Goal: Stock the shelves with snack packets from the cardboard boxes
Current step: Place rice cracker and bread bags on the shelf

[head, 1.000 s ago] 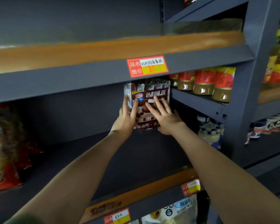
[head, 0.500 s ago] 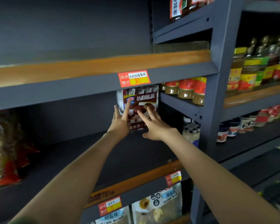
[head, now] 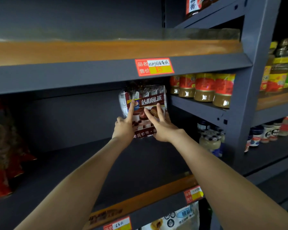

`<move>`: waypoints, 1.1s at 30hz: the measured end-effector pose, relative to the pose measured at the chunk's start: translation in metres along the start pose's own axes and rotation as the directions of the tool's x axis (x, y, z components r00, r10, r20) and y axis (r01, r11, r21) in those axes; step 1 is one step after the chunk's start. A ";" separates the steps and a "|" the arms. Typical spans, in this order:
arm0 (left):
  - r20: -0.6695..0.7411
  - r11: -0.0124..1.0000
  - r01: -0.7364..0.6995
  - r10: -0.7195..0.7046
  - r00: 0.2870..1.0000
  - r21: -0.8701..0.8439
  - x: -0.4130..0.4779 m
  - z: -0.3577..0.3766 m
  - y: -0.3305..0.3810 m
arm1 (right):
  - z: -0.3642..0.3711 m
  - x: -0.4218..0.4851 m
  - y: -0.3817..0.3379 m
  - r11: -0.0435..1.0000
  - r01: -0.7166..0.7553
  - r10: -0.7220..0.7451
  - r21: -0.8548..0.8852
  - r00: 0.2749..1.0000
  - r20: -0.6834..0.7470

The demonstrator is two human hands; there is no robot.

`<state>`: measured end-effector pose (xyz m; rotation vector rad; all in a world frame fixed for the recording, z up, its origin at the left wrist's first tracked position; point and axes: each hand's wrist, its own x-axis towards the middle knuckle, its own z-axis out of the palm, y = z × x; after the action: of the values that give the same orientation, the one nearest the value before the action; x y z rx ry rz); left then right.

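Snack packet (head: 148, 103) upright at back right of shelf (head: 140, 163), under price tag (head: 154, 67). Right hand (head: 163, 128) flat, fingers spread on front; left hand (head: 125, 128) index pressing, rest tucked, grip unclear. Likely squaring packet so label faces out.
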<state>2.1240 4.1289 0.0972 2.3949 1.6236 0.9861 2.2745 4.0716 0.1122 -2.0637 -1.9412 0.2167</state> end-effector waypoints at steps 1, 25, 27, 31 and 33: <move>-0.012 1.000 -0.006 0.006 1.000 -0.006 0.000 0.001 -0.002 | 0.002 0.001 0.000 1.000 0.006 -0.006 0.000 1.000 0.006; 0.100 0.997 -0.034 0.028 0.995 0.068 -0.026 -0.025 0.009 | -0.005 -0.016 0.002 0.987 0.113 -0.112 -0.112 0.994 0.016; 0.097 0.994 -0.018 0.008 0.995 0.106 -0.055 -0.040 0.032 | -0.013 -0.039 0.003 0.986 0.138 -0.147 -0.094 0.984 -0.097; -0.072 0.979 -0.198 0.194 0.978 -0.050 -0.155 -0.058 0.075 | -0.005 -0.134 0.015 0.973 0.227 -0.175 0.048 0.856 -0.486; -0.171 0.919 -0.327 0.294 0.940 -0.219 -0.220 -0.055 0.090 | 0.012 -0.199 0.028 0.951 0.271 -0.130 0.149 0.786 -0.605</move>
<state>2.1152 3.8859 0.0761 2.5036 1.0882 1.3391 2.2821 3.8738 0.0738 -1.5096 -1.6283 -0.2237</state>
